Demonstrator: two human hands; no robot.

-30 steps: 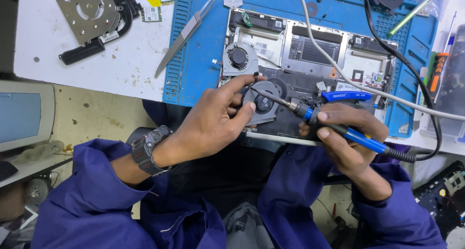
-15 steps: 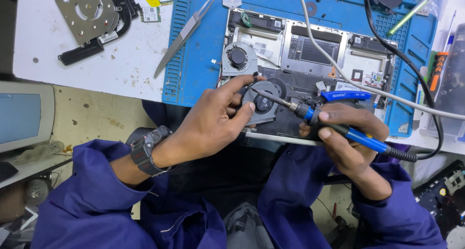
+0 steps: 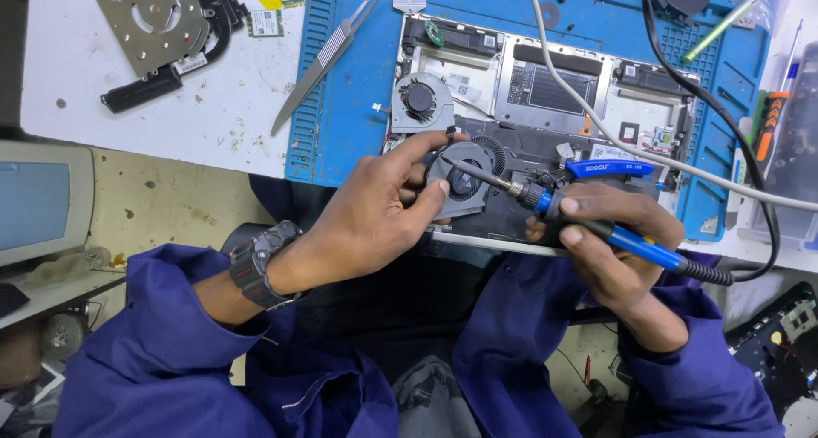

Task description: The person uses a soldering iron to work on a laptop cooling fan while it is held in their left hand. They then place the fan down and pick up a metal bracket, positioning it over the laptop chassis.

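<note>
- Left hand [image 3: 375,212] of mine is curled over the near edge of the opened laptop base [image 3: 554,106], thumb and forefinger pinched together at a small dark bit by the rim of the loose cooling fan [image 3: 464,181]; what that bit is I cannot make out.
- Right hand [image 3: 618,250] is wrapped shut around the blue soldering iron [image 3: 596,225], its tip laid in toward the fan's upper edge, close by my left fingertips.
- Blue work mat [image 3: 349,89] carries the base, which lies with its cover off and its boards bare, so I judge the opening-up done.
- Second fan [image 3: 419,100] sits mounted at the base's upper left.
- Heatsink assembly [image 3: 162,25] lies well apart on the white bench, so that is already out.
- Tweezers [image 3: 328,54] lie untouched across the mat's edge.
- Left, by my reckoning: the joint at the fan, then reassembly.
</note>
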